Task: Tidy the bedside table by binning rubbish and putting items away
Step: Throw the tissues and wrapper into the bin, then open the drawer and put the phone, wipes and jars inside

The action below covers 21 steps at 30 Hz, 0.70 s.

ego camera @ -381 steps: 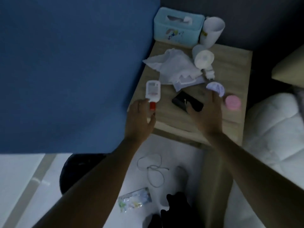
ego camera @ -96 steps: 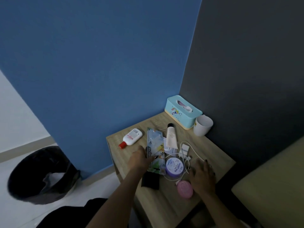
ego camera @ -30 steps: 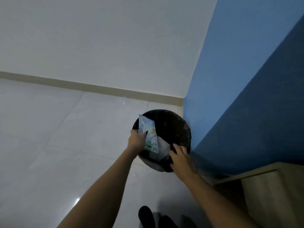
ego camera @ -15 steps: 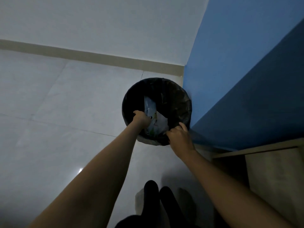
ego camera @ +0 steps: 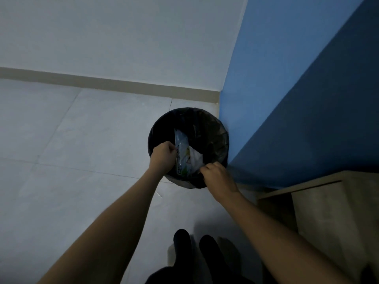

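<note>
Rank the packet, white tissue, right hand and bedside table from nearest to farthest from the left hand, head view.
1. packet: gripped by the left hand.
2. white tissue: in the bin, just right.
3. right hand: gripping the bin's near rim.
4. bedside table: far lower right.

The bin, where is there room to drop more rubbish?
The far right part, between the packet and the bin rim by the blue wall, looks bare. The near side is crowded: left hand holds the packet, tissue beside it, right hand grips the rim.
</note>
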Each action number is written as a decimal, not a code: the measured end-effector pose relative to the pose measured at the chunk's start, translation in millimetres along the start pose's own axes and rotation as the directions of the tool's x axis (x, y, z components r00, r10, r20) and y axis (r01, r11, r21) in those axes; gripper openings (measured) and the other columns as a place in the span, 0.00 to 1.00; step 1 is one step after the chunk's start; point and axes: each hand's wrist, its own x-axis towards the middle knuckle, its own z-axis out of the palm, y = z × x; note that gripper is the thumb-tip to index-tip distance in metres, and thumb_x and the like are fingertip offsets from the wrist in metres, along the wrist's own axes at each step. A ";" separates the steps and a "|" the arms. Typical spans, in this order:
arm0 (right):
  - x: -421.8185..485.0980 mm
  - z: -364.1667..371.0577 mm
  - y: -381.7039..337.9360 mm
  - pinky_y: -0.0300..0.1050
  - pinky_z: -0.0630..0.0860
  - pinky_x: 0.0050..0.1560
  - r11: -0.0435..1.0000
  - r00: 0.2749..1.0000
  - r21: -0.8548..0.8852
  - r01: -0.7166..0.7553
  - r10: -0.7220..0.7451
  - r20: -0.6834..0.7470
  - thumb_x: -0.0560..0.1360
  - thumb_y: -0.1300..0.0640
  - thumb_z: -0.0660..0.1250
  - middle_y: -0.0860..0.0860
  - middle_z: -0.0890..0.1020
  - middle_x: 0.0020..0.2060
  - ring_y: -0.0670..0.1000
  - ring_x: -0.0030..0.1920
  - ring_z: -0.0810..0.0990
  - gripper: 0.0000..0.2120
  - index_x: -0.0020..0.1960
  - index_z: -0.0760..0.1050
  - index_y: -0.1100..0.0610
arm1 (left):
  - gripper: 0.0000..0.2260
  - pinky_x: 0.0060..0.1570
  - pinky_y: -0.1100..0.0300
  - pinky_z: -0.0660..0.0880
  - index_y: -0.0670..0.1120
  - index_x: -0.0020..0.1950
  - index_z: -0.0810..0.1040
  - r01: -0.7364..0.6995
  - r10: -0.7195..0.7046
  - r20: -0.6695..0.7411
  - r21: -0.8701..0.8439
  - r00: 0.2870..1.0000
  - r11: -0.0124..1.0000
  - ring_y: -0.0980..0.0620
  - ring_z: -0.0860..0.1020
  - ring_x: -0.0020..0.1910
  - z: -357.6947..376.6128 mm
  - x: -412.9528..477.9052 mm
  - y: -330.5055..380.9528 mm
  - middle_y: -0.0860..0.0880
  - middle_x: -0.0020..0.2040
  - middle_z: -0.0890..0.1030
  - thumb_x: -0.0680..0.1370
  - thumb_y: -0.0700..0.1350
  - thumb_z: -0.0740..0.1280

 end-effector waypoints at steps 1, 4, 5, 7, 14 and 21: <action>-2.4 -8.2 -0.7 0.37 0.64 0.28 1.000 1.000 0.017 -0.024 0.024 0.012 0.50 0.74 0.78 0.53 0.76 0.26 0.52 0.28 0.76 0.18 0.27 0.72 0.59 | 0.08 0.45 0.57 0.73 0.42 0.51 0.79 0.001 0.000 -0.017 0.007 1.000 1.000 0.45 0.79 0.49 -5.6 -4.9 4.2 0.44 0.50 0.82 0.77 0.41 0.62; -15.4 -31.0 -1.4 0.38 0.61 0.27 0.997 0.999 0.053 -0.050 0.049 0.022 0.55 0.73 0.77 0.53 0.77 0.29 0.53 0.31 0.76 0.16 0.30 0.73 0.59 | 0.08 0.43 0.56 0.73 0.41 0.51 0.79 0.000 0.001 -0.041 0.012 0.999 1.000 0.45 0.79 0.47 -19.6 -22.8 18.0 0.45 0.48 0.82 0.77 0.42 0.62; -21.7 -41.0 -2.5 0.40 0.61 0.27 0.996 0.998 0.065 -0.058 0.057 0.016 0.56 0.74 0.75 0.54 0.77 0.29 0.54 0.32 0.76 0.15 0.31 0.73 0.59 | 0.08 0.43 0.55 0.75 0.42 0.50 0.78 -0.006 0.006 -0.038 0.009 0.999 1.000 0.45 0.80 0.46 -24.7 -32.2 24.3 0.45 0.47 0.82 0.77 0.42 0.62; -38.3 -64.7 -6.7 0.41 0.61 0.28 0.992 0.996 0.094 -0.089 0.088 0.012 0.58 0.75 0.72 0.55 0.76 0.30 0.56 0.32 0.77 0.14 0.32 0.72 0.60 | 0.08 0.45 0.52 0.78 0.41 0.49 0.78 -0.033 0.033 -0.020 0.006 0.999 0.999 0.44 0.80 0.45 -32.5 -53.2 34.6 0.44 0.46 0.82 0.77 0.42 0.62; -123.9 -120.5 -16.3 0.43 0.64 0.27 0.984 0.986 0.062 -0.165 0.165 -0.002 0.60 0.70 0.75 0.54 0.76 0.29 0.55 0.32 0.76 0.14 0.32 0.71 0.58 | 0.08 0.47 0.50 0.78 0.40 0.50 0.79 -0.150 0.150 0.011 -0.008 0.989 0.989 0.42 0.80 0.46 -55.2 -134.5 56.5 0.42 0.46 0.82 0.76 0.42 0.63; -255.2 -183.9 -25.9 0.48 0.75 0.43 0.929 0.924 0.091 -0.359 0.367 -0.107 0.74 0.63 0.63 0.57 0.81 0.46 0.59 0.50 0.78 0.05 0.46 0.77 0.59 | 0.08 0.53 0.50 0.77 0.40 0.51 0.80 -0.312 0.312 -0.017 -0.033 0.950 0.950 0.40 0.80 0.50 -83.3 -242.3 83.6 0.39 0.48 0.83 0.76 0.42 0.66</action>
